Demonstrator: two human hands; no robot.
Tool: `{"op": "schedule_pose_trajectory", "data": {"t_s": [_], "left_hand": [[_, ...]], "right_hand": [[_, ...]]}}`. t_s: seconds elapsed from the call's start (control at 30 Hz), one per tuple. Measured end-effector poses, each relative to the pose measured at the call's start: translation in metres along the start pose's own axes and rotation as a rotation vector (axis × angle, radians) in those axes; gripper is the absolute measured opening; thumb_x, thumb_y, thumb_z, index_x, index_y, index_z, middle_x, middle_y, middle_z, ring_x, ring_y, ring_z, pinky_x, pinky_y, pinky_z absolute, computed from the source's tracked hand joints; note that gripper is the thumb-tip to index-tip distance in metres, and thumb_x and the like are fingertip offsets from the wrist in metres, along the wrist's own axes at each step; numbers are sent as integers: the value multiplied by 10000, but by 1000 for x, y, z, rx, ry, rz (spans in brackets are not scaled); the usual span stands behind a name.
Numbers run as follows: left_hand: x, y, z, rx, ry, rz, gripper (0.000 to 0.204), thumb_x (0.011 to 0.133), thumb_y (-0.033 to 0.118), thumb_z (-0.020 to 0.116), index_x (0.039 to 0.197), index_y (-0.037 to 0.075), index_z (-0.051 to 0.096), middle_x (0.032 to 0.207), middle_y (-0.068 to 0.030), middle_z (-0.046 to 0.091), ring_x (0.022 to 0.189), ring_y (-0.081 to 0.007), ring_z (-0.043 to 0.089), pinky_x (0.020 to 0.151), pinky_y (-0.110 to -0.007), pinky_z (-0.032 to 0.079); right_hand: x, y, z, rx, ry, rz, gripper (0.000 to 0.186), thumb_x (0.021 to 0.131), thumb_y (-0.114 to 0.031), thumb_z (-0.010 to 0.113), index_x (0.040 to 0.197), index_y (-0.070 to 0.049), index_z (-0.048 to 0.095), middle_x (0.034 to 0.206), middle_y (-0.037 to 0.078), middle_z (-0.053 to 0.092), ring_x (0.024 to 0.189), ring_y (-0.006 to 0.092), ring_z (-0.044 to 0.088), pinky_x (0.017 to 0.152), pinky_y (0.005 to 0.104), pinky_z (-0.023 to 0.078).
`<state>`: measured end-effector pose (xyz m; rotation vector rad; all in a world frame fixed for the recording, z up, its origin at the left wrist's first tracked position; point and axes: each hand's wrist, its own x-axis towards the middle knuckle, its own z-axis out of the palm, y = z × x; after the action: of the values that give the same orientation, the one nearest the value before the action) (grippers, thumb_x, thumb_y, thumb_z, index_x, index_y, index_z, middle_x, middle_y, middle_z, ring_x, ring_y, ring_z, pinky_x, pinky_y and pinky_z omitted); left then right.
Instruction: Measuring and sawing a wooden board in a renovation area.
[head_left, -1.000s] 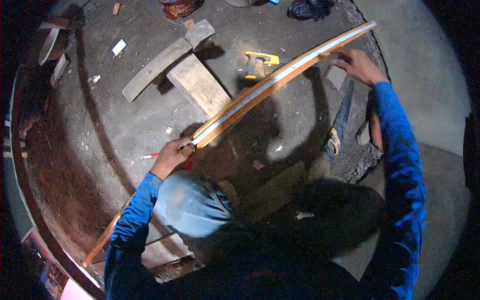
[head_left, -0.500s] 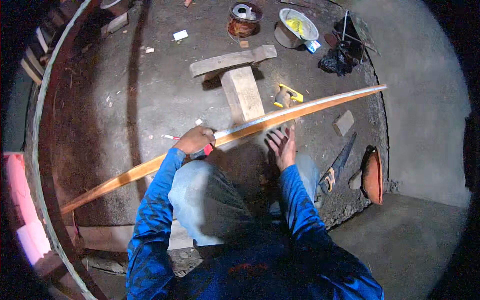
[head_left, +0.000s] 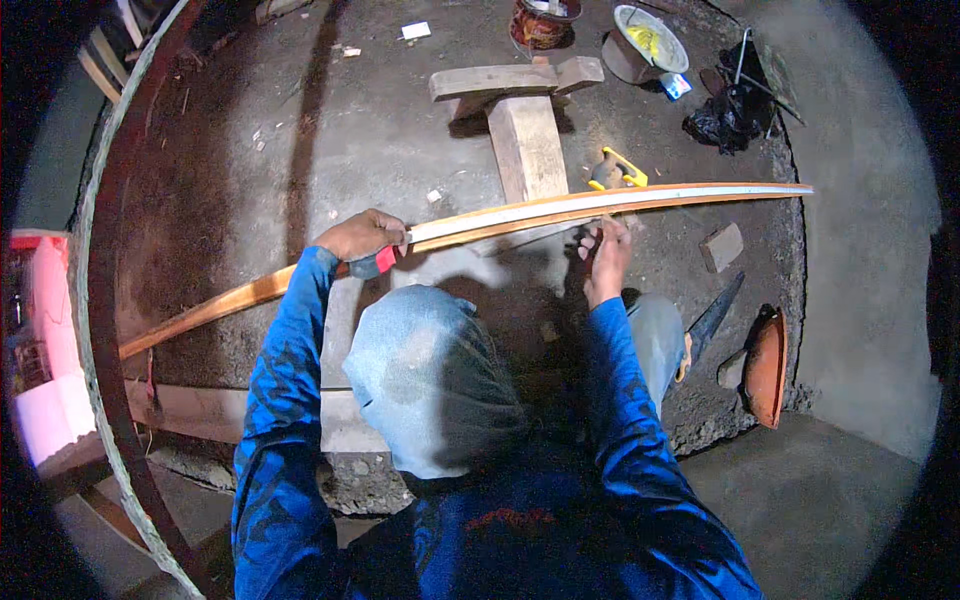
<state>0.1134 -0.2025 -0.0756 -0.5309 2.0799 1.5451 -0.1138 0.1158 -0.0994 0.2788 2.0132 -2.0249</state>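
Floor, one: dark and gritty, ground to the lot.

Strip, one: long, wooden, running left to right across my front, a white blade laid along its right part. Change noted: my right hand, out by the strip's right end a second ago, is now near its middle. Meaning, in my judgement: the blade's far end lies in line without that hand's help.

Beam, one: crosspiece at its far end, near end meeting the strip in view; contact, cannot tell.

Saw, one: beside my right knee, tip pointing away.

Pan, one: orange, tipped on edge, right of the saw.

Left hand: reaching forward, back up; grip closed over the tape, beside the strip. Whether it pinches the strip too, I cannot tell.

Right hand: raised, fingers loosely curled toward the strip's near edge; nothing seen in this grip. How far it closes, and whether it touches, I cannot tell.

Tool, one: yellow, just beyond the strip.

Tape, one: red-and-dark case, under my left hand.
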Motion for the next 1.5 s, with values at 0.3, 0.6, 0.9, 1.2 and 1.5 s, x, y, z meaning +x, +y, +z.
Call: {"op": "schedule_pose_trajectory", "data": {"t_s": [0.3,0.6,0.9,1.2,1.5], "left_hand": [[-6,16,10,106,3,41,209,896,202,603,847,12,676,758,0,645,729,-86,575,719,-254,479],[-7,-14,-5,-21,41,55,223,842,216,601,808,20,702,728,-20,664,690,-99,573,679,-259,470],[-32,-9,-6,38,81,67,243,848,211,603,765,3,698,721,-40,673,684,-119,584,691,-274,478],[-104,-96,-9,-225,368,0,114,769,99,574,805,-6,598,734,3,563,719,-101,517,657,-285,440],[-146,-117,-27,-218,288,-40,126,820,96,550,710,51,592,652,27,549,602,-70,516,542,-247,421]], "right_hand": [[-13,8,-9,-33,-33,37,236,941,-325,547,1016,-101,542,762,40,577,588,135,558,506,270,468],[-21,12,4,-141,-145,-139,97,917,-155,598,972,-91,550,742,22,573,582,107,556,491,239,461],[-54,-33,28,-816,-166,-1046,315,726,-109,728,983,-55,554,882,81,586,799,247,568,746,343,461],[-66,7,100,-1022,-877,-1396,278,695,-113,565,966,-89,625,970,105,587,956,283,558,834,474,417],[-18,-88,92,-1445,-1058,-1199,546,687,-171,727,1196,-92,546,1122,138,558,1094,346,526,886,439,466]]}}
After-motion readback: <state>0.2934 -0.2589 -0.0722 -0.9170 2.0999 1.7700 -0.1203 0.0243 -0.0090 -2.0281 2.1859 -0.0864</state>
